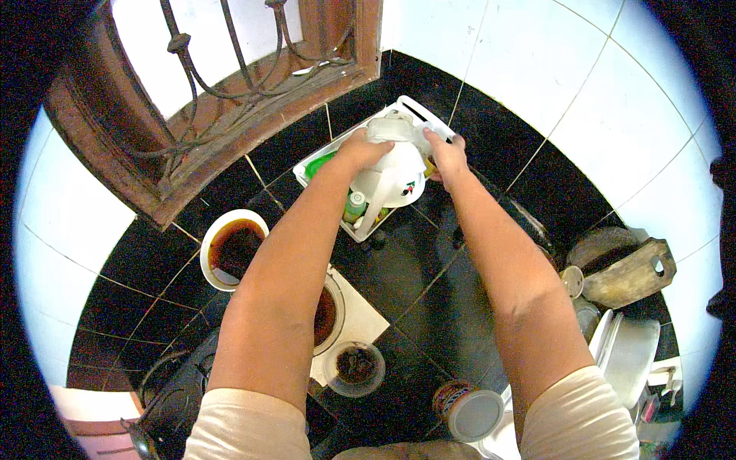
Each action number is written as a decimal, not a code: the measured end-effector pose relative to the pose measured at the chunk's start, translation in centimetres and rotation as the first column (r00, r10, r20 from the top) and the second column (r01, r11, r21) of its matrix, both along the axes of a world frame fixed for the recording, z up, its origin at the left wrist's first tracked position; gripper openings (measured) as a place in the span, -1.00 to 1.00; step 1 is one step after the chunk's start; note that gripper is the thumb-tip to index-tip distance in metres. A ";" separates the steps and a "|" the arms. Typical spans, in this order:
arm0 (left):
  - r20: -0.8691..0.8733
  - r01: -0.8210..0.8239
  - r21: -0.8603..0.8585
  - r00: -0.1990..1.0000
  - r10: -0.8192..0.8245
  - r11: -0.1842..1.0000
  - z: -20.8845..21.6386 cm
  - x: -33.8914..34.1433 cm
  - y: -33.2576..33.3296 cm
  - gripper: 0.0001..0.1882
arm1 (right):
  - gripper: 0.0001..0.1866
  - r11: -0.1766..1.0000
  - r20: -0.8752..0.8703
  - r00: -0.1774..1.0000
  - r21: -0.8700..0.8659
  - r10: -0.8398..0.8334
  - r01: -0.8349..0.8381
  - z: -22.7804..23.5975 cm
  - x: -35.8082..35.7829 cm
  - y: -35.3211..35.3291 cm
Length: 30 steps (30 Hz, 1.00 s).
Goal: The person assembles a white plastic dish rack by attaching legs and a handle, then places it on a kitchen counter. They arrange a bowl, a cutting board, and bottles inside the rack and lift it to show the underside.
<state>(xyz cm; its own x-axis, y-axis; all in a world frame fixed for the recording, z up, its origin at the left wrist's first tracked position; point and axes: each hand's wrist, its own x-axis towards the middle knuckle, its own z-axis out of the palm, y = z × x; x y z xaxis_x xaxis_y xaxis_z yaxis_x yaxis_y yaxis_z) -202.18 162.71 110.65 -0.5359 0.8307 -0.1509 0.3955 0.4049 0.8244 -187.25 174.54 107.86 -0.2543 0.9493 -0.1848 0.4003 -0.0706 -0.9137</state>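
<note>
In the far corner of the counter sits a white plastic basket (pixel 307 170) with things inside. A white plastic bag (pixel 399 178) with a small coloured print fills its middle, its crumpled, translucent top bunched up. My left hand (pixel 366 150) is closed on the left side of that top. My right hand (pixel 448 159) grips its right side, thumb up, with some fingers hidden behind it. Beside the bag in the basket are a small pale-green bottle (pixel 355 205) and a bright green item (pixel 318 164). A white strip, perhaps the basket's handle, crosses the bag's front.
A white bowl of dark liquid (pixel 236 247) stands left of my arms. A second vessel of dark liquid (pixel 325 314) is partly behind my left forearm. Nearer are a clear tub (pixel 354 369) and a lidded jar (pixel 474 415). A wooden board (pixel 629 276) leans right, below a barred window's level.
</note>
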 end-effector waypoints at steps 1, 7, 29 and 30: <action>-0.017 -0.035 0.017 0.999 0.035 0.999 -0.1 0.1 0.1 -0.20 | 0.00 0.997 -0.024 0.997 0.042 0.070 -0.069 0.2 -0.2 0.4; 0.221 -0.121 0.089 0.970 0.099 0.989 -0.5 0.3 0.2 -0.16 | -0.01 0.997 0.206 0.979 0.067 0.008 -0.022 1.8 -0.5 1.5; 0.318 -0.227 0.177 0.934 0.162 0.958 -0.4 0.4 1.1 -0.17 | -0.07 0.996 0.065 0.998 -0.094 0.004 0.002 1.7 -0.3 4.4; 0.191 -0.257 0.199 0.957 0.219 0.946 -0.7 0.8 1.9 -0.18 | -0.10 0.997 0.031 0.998 -0.055 0.060 -0.059 1.3 -0.2 4.7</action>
